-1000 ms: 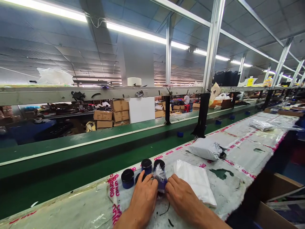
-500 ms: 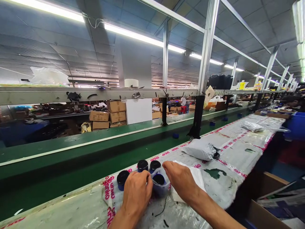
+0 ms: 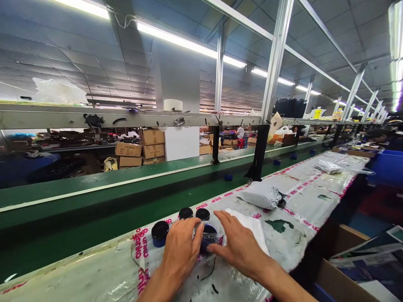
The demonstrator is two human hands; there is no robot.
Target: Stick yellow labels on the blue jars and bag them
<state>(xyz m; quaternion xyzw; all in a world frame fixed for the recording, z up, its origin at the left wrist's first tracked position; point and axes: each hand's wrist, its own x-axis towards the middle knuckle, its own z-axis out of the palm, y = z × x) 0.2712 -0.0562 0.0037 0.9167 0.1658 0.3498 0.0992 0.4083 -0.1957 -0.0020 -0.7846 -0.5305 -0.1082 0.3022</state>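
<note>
Between my hands a round blue container with a black top (image 3: 209, 231) stands on the plastic-covered bench, with a thin clear plastic bag (image 3: 214, 238) around it. My left hand (image 3: 184, 239) is closed at its left side, fingers and thumb at the bag's edge; part of the grip is hidden. On the right, my right hand (image 3: 237, 243) is open, its fingers apart and its thumb tip by the container's lower side. Similar black-topped containers stand close by: one left of my left hand (image 3: 160, 233), and two behind, a left one (image 3: 186, 213) and a right one (image 3: 202, 214).
White sheets (image 3: 258, 224) lie beside my right hand, and a white plastic packet (image 3: 260, 194) farther along the bench. Behind the bench runs a green conveyor belt (image 3: 126, 218) carrying several small blue items (image 3: 228, 178). A metal post (image 3: 260, 151) rises past the bench's far edge.
The clear bag has come down closer around the container. My right hand's fingers have spread, and its thumb has moved down and left. The view has shifted slightly.
</note>
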